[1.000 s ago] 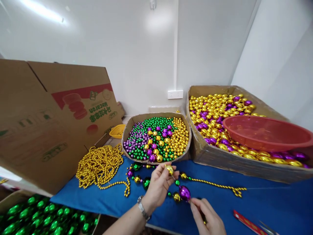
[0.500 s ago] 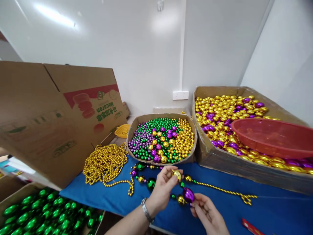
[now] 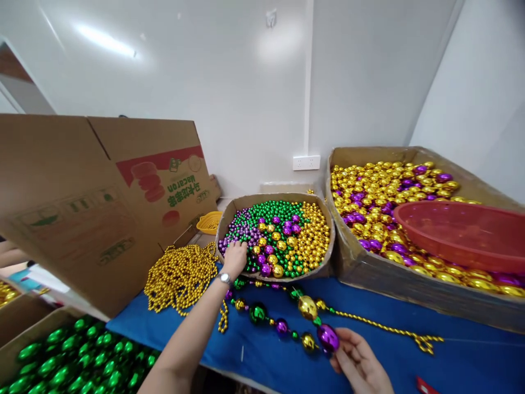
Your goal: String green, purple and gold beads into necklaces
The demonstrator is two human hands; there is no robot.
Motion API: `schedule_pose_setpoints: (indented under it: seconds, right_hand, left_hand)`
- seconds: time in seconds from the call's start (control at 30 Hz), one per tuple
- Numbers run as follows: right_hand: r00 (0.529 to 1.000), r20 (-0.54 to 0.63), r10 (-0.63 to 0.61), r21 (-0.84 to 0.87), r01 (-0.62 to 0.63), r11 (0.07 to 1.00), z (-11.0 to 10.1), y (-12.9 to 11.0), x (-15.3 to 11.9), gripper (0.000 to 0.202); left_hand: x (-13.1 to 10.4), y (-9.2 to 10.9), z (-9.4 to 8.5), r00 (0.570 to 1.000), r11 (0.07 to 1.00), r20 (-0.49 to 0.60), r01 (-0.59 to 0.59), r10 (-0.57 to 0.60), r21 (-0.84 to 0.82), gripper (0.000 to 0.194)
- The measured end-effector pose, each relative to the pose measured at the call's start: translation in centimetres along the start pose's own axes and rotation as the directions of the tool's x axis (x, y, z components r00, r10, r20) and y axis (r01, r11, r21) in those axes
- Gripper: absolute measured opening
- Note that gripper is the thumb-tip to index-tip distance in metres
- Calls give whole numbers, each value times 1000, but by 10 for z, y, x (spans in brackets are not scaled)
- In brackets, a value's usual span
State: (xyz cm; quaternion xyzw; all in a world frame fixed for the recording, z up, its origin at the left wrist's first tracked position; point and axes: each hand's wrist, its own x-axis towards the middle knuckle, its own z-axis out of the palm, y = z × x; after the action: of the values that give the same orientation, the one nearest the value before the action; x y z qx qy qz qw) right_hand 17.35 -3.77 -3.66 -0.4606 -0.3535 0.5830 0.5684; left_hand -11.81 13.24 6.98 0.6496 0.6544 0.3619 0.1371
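In the head view, the left hand [image 3: 235, 258] is down in the shallow box [image 3: 331, 241], over the small purple and green beads on its left side; its fingertips are hidden, so I cannot tell whether they are together or apart. A watch [image 3: 224, 278] sits on that wrist. The right hand [image 3: 361, 358] has its thumb and fingers pinched on the bead strand [image 3: 257, 312], right beside a large purple bead [image 3: 328, 337]. The strand lies looped on the blue cloth [image 3: 283, 369], in front of the shallow box. A thin gold chain [image 3: 377, 324] stretches to the right beyond it. To the left is a heap of gold bead chains [image 3: 180, 276]; to the right, a red basin [image 3: 459, 235] rests on gold and purple beads in a large carton [image 3: 394, 293]
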Motion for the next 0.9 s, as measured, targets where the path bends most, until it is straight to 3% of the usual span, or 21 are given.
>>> schedule_pose_setpoints:
  seconds: [0.13, 0.3, 0.37, 0.47, 0.53, 0.67, 0.9]
  right_hand:
    - [1000, -19, 21, 0, -21, 1000, 3, -5, -3, 46]
    - [996, -73, 42, -11, -43, 999, 10, -14, -8, 46]
    - [997, -78, 30, -25, -32, 999, 12, -16, -9, 45]
    - [998, -64, 11, -52, -14, 999, 13, -16, -10, 45]
    - [998, -66, -3, -70, -2, 998, 11, -16, -10, 46]
    - [997, -70, -25, -104, 18, 994, 6, -17, -9, 47]
    - [995, -78, -57, -143, 46, 989, 1, -16, -7, 44]
  left_hand:
    - [3, -1, 6, 999, 997, 23, 41, -40, -71, 12]
    - [-38, 22, 17, 990, 931, 136, 86, -39, -355, 28]
    - [-61, 35, 22, 970, 745, 240, 194, -47, -639, 28]
    - [-87, 53, 28, 920, 292, 389, 385, -47, -876, 23]
    - [-97, 62, 32, 902, 180, 429, 430, -49, -885, 21]
    - [-105, 70, 36, 902, 171, 430, 431, -47, -886, 19]
    - [-109, 78, 38, 922, 287, 385, 378, -34, -880, 19]
